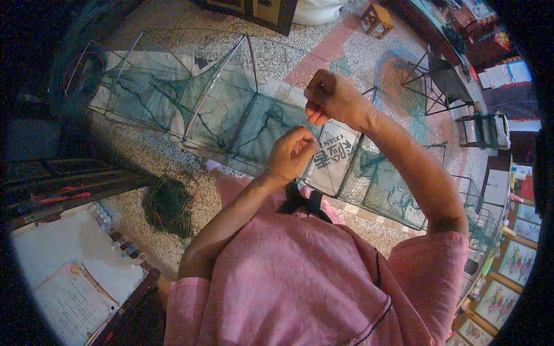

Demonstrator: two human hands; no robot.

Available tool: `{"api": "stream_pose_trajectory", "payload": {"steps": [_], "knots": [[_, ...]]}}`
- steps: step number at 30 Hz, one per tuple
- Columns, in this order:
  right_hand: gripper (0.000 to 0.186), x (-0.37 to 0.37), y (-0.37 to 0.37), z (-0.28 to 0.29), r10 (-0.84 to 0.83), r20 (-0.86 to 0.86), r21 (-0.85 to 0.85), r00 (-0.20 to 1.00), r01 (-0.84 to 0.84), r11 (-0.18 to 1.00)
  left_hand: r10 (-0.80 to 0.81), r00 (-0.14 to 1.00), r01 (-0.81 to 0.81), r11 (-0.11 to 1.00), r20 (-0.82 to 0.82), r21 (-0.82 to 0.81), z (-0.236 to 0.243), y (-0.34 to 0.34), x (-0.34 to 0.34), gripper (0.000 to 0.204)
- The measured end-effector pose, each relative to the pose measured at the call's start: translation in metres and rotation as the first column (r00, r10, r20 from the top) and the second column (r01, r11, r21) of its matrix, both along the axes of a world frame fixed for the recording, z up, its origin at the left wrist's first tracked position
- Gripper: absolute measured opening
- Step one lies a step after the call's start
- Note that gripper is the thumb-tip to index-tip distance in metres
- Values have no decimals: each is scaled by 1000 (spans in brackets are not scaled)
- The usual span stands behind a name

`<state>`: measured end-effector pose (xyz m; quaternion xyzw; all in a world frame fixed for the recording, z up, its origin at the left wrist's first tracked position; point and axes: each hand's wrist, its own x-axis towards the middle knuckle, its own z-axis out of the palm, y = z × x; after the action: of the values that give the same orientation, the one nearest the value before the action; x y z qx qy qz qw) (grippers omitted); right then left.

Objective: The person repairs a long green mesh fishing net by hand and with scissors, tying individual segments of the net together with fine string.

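A long net trap (216, 124) of green mesh on thin square frames stretches across in front of me, from far left to the right. My left hand (293, 153) is raised over its near side, thumb and fingers pinched together. Higher and to the right, my right hand (334, 101) is closed in a fist, with the wrist bent. The hands are apart. Whatever they hold, perhaps a fine thread, is too thin to make out. Beneath the mesh lies a pale sheet (329, 173) with dark printing.
A dark green bundle (167, 205) sits on the speckled floor at left. A table (124, 277) with papers and small bottles stands at lower left. A small wooden stool (376, 20) and a dark folding chair (435, 81) stand at the far right.
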<state>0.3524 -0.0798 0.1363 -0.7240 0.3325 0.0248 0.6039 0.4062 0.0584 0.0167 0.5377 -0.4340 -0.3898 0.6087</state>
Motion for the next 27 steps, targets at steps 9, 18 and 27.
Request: {"api": "stream_pose_trajectory", "payload": {"steps": [9,18,27], "knots": [[9,-7,-13,-25,-33,259,-442,965,149,885,-16,993,22,998,-114,52,-3,-8,-3,11],[10,-14,0,39,-47,326,89,944,18,996,36,959,1,992,-281,130,4,-4,-5,10],[13,-15,13,32,420,-186,-722,888,-413,554,176,786,-101,982,-593,158,-3,-2,-11,9]]}}
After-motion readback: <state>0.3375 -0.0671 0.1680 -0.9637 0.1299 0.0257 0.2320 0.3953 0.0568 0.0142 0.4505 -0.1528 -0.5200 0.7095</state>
